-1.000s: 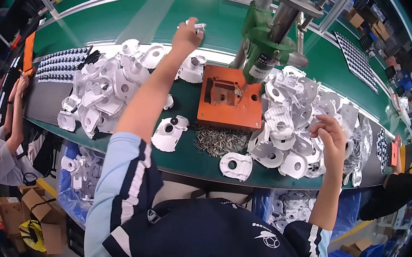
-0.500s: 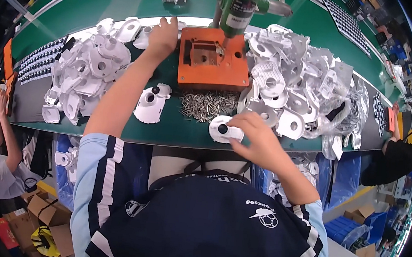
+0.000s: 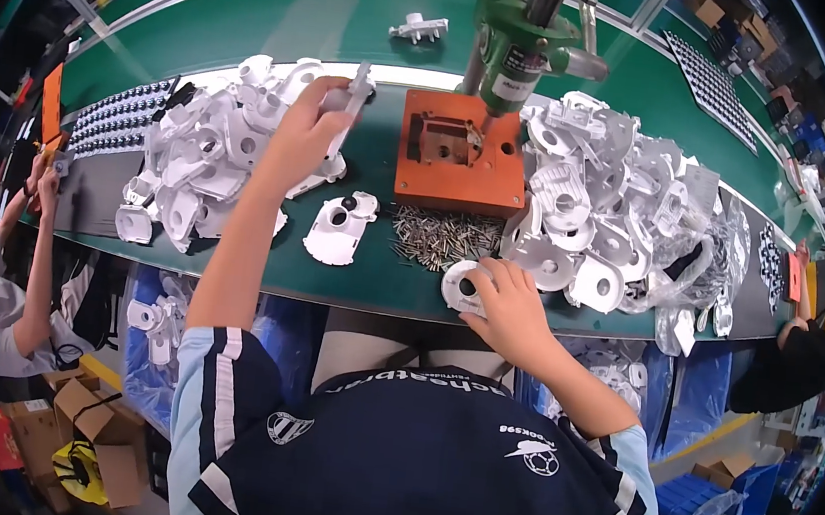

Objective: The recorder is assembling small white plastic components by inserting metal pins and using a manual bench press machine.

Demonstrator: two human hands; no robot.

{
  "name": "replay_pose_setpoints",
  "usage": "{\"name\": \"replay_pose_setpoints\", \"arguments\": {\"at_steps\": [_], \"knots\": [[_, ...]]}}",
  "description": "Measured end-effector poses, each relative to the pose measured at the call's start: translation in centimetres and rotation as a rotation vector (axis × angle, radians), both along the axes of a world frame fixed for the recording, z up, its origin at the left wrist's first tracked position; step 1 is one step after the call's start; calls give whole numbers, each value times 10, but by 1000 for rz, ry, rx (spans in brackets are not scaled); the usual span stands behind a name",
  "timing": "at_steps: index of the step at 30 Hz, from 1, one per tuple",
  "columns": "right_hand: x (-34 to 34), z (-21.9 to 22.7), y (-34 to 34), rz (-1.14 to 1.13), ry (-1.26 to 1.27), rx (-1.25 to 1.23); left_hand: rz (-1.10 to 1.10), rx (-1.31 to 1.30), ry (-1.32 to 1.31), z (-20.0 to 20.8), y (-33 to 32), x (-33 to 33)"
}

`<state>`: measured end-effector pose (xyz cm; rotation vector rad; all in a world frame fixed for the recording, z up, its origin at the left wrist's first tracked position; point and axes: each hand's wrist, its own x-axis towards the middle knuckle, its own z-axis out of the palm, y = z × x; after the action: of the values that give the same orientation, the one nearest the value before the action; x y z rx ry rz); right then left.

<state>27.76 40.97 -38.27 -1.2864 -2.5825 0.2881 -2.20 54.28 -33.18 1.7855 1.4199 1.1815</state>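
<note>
My left hand (image 3: 302, 137) is raised at the right side of the left-hand pile, closed on a white plastic housing (image 3: 357, 101) tilted on edge. Near the front table edge my right hand (image 3: 510, 306) grips the right rim of a rounded white plastic cover (image 3: 458, 286) with a dark central hole. Between my arms lies another white housing (image 3: 337, 231) with a black round piece in it. A heap of small metal pins (image 3: 443, 239) sits in front of the orange fixture block (image 3: 459, 177), under a green press (image 3: 521, 63).
White housings are piled at the left (image 3: 205, 150) and white covers at the right (image 3: 595, 191), beside clear plastic bags (image 3: 698, 262). A lone white part (image 3: 418, 28) lies on the far green surface. Trays of small dark parts stand on both sides. Other people work at left and right.
My left hand has come up from the table's back with a white housing in it. My right hand has closed on the cover's rim. The whole view has shifted slightly.
</note>
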Motion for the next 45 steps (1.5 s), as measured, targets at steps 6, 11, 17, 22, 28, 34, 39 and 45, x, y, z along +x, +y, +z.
{"name": "replay_pose_setpoints", "arguments": {"at_steps": [6, 11, 17, 22, 28, 34, 39, 45], "knots": [[-11, 29, 6, -140, 262, -140, -223, -198, -754, -6, -34, 19], [-25, 37, 25, -197, 989, -415, -358, -148, -850, -28, -60, 51], [-55, 45, 35, -100, 1275, -484, -248, 195, -406, -31, -91, 88], [-58, 40, 35, -145, 1183, -481, -223, 148, -498, -39, -100, 95], [-57, 49, 32, -117, 1024, -386, -236, 183, -542, -34, -106, 92], [-59, 48, 31, -115, 1052, -411, -188, 341, -307, -41, -104, 88], [-56, 44, 31, -145, 1041, -439, -153, 263, -295, -37, -107, 89], [-54, 47, 30, -202, 1056, -418, -160, 139, -614, -42, -107, 97]]}}
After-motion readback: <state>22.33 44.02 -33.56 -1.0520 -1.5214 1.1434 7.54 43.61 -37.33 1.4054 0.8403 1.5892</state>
